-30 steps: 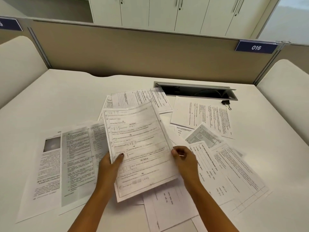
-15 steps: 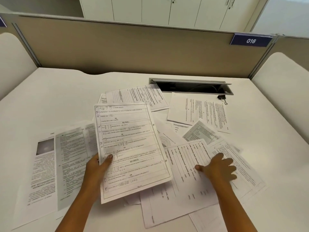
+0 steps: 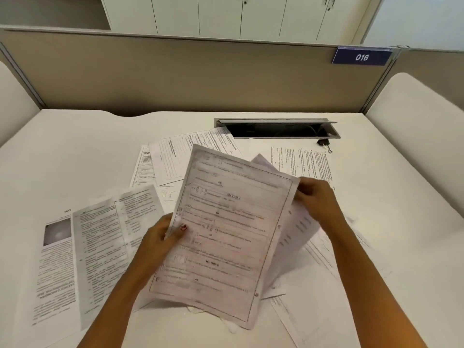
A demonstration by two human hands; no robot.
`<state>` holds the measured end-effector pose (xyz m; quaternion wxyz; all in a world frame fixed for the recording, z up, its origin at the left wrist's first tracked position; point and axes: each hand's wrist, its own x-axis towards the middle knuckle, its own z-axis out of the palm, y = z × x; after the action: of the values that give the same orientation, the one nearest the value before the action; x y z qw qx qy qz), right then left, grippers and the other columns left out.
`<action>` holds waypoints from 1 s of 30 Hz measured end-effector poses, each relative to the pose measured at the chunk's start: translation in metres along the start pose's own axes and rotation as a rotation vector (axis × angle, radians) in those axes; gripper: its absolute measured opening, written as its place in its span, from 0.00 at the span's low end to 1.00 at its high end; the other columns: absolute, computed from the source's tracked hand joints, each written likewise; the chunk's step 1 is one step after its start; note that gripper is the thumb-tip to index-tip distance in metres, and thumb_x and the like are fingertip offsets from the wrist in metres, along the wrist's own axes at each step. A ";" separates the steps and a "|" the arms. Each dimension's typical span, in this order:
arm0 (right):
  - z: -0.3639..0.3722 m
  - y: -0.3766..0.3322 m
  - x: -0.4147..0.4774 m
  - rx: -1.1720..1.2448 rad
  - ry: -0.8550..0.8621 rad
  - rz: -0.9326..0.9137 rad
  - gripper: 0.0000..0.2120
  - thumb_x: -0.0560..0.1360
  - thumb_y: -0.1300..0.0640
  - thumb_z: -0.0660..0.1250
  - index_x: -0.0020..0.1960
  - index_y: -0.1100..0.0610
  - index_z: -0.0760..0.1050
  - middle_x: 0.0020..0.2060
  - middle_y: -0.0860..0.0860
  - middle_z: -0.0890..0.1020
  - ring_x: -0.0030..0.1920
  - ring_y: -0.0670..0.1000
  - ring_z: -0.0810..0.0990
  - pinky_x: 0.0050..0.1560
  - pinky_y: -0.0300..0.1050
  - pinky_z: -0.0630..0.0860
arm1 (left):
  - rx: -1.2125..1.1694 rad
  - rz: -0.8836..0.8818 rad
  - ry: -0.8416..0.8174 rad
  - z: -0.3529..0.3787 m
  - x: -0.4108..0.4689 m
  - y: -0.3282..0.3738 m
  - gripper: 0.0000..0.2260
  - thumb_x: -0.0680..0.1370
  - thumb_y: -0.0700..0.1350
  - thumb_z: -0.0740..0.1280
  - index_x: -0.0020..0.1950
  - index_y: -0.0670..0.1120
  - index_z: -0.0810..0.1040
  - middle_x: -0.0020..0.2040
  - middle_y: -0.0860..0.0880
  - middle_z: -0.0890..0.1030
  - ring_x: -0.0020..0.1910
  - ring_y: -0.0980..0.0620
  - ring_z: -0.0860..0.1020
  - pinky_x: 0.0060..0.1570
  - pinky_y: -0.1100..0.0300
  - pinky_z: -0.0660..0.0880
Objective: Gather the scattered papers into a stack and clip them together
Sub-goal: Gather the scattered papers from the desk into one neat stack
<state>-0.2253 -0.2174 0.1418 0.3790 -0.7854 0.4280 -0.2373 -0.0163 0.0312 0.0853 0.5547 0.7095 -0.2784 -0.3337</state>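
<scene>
Hazard: the front sheet (image 3: 233, 234) and the second sheet (image 3: 298, 229) behind it are each held by one edge and lie askew, so they could fan apart or crease while being squared. The loose papers (image 3: 100, 242) at 9, 12 and 4 o'clock on the desk (image 3: 75, 151) might be swept aside. The left hand (image 3: 158, 239), thumb on top, pinches the front sheet's left edge. The right hand (image 3: 319, 199), fingers curled, grips the second sheet's upper edge. The binder clip (image 3: 324, 142) lies well apart at 1 o'clock, just beside the cable slot (image 3: 276, 129).
</scene>
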 end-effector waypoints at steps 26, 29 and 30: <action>0.077 -0.022 -0.039 0.566 0.038 -0.115 0.14 0.76 0.52 0.66 0.60 0.56 0.74 0.53 0.51 0.82 0.55 0.51 0.81 0.55 0.51 0.80 | -0.286 0.172 0.406 0.024 0.011 0.026 0.16 0.66 0.45 0.74 0.48 0.44 0.72 0.47 0.51 0.81 0.40 0.61 0.81 0.34 0.68 0.77; 0.083 -0.033 -0.045 0.585 0.200 -0.157 0.12 0.75 0.51 0.64 0.55 0.56 0.72 0.48 0.50 0.81 0.51 0.52 0.81 0.51 0.50 0.81 | -0.268 0.257 0.450 0.028 0.013 0.034 0.19 0.72 0.40 0.71 0.56 0.45 0.65 0.52 0.55 0.77 0.46 0.66 0.80 0.39 0.71 0.77; 0.084 -0.034 -0.047 0.583 0.229 -0.163 0.11 0.75 0.51 0.65 0.53 0.55 0.72 0.47 0.49 0.81 0.50 0.52 0.81 0.49 0.48 0.81 | -0.250 0.279 0.460 0.028 0.014 0.035 0.19 0.73 0.42 0.70 0.58 0.47 0.64 0.53 0.56 0.77 0.48 0.67 0.79 0.40 0.70 0.77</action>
<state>-0.1739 -0.1327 0.1163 0.5170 -0.6437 0.3176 -0.4664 -0.0304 -0.0045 0.1127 0.7270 0.6475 -0.1968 -0.1163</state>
